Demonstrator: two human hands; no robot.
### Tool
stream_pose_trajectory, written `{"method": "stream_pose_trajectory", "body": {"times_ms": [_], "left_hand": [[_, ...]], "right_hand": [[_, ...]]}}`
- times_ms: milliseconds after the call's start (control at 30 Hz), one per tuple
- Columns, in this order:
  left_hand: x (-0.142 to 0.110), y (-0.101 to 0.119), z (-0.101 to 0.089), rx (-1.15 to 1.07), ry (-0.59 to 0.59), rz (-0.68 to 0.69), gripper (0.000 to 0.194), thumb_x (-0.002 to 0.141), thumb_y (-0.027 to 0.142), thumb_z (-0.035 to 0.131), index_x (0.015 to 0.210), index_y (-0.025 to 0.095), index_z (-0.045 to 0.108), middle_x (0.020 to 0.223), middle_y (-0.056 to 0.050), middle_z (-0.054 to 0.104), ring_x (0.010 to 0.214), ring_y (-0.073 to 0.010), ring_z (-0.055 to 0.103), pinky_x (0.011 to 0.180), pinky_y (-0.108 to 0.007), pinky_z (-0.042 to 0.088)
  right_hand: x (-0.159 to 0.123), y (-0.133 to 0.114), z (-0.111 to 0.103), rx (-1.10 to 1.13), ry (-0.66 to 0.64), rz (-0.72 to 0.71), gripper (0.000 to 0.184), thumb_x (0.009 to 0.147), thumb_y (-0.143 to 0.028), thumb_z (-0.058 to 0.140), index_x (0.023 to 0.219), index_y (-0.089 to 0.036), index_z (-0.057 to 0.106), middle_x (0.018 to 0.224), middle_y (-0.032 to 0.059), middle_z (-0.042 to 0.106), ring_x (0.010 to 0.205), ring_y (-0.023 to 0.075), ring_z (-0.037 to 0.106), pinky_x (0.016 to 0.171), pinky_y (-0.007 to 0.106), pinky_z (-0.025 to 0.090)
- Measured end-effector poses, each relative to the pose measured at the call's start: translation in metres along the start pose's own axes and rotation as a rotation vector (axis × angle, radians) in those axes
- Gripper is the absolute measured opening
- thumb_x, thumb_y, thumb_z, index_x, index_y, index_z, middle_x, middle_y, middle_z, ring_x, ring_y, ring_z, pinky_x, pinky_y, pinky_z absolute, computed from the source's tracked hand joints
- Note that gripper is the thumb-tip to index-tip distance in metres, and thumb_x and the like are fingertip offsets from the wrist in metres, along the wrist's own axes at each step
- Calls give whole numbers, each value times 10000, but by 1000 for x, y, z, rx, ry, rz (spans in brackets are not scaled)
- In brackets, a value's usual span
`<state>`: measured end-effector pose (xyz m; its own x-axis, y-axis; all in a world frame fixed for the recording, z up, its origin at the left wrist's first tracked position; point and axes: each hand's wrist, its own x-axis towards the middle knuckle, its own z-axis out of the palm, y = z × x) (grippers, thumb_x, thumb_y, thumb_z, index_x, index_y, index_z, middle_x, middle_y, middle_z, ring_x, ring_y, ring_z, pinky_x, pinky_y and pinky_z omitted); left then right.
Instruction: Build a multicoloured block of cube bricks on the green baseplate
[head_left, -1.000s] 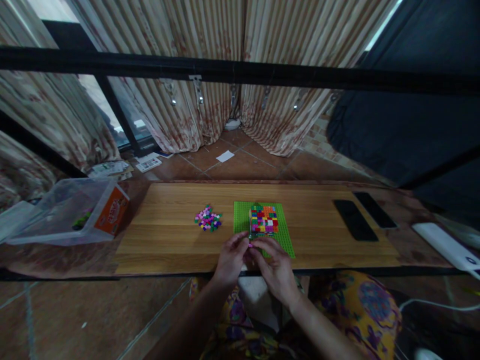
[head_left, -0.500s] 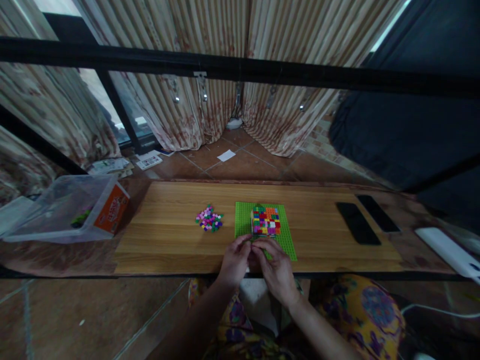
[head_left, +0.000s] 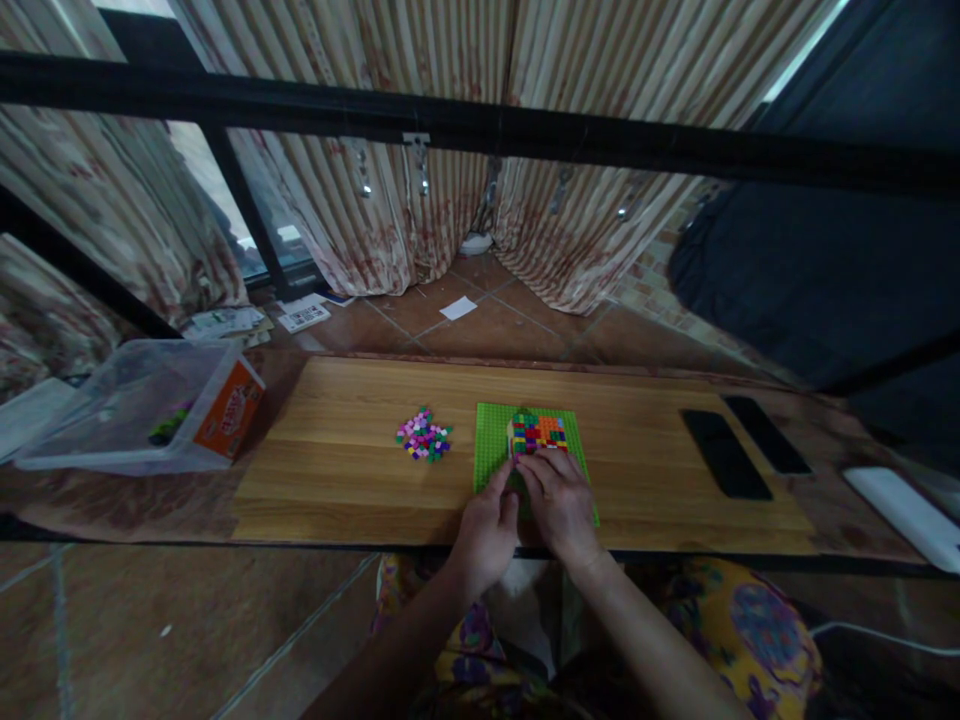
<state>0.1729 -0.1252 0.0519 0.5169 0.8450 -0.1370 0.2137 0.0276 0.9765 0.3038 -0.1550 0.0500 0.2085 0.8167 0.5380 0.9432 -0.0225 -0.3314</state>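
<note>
A multicoloured block of small toy bricks (head_left: 536, 432) stands on a green studded baseplate (head_left: 491, 425). At its near left corner, the fingertips of my left hand (head_left: 487, 525) touch it, index finger pointing forward and thumb bent in. My right hand (head_left: 562, 500) reaches over the block's near edge with its fingers curled together, hiding that part. The fingertips of both hands meet there; whatever small piece lies between them is hidden. Left of the baseplate lies a loose heap of small bricks (head_left: 425, 437), mostly pink, purple and green.
A clear plastic box (head_left: 135, 400) with an orange label and a few pieces inside stands at the left. Two dark phones (head_left: 726, 455) and a white device (head_left: 904, 515) lie to the right. A wooden board (head_left: 337, 480) carries the bricks; a black rail (head_left: 480, 120) crosses beyond.
Both hands have moved forward from just in front of the block onto its near edge, now covering its near rows. The view has shifted slightly.
</note>
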Motion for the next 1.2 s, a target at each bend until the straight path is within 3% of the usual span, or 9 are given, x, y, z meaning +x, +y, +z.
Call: {"method": "stream_pose_trajectory", "body": {"times_ms": [233, 467, 867, 1200], "left_hand": [[2, -1, 1, 20, 14, 29, 483, 874, 234, 482, 1356, 230, 503, 1223, -85, 656, 1107, -235, 620, 1002, -395, 457], [3, -4, 3, 205, -31, 79, 511, 909, 212, 391, 1418, 181, 414, 1371, -114, 553, 1236, -228, 549, 1094, -415, 390], [3, -1, 1, 312, -39, 124, 519, 923, 195, 345, 1441, 167, 373, 1348, -107, 574, 1219, -207, 566, 1072, -386, 432], [4, -1, 4, 377, -34, 121, 516, 921, 191, 337, 1434, 166, 387, 1305, -117, 607, 1135, -212, 624, 1025, -374, 470]], "right_hand": [[5, 2, 2, 37, 23, 27, 258, 948, -310, 513, 872, -202, 734, 883, 70, 683, 834, 201, 609, 788, 355, 511], [-4, 2, 2, 6, 52, -70, 255, 962, -244, 481, 988, -192, 729, 930, 87, 682, 892, 203, 605, 801, 349, 512], [-15, 4, 11, 50, 75, -103, 279, 972, -197, 431, 1108, -188, 675, 958, 90, 658, 916, 205, 599, 817, 364, 536], [-17, 5, 14, 75, 66, -88, 282, 965, -189, 429, 1093, -178, 680, 979, 101, 669, 927, 210, 617, 839, 370, 550]]}}
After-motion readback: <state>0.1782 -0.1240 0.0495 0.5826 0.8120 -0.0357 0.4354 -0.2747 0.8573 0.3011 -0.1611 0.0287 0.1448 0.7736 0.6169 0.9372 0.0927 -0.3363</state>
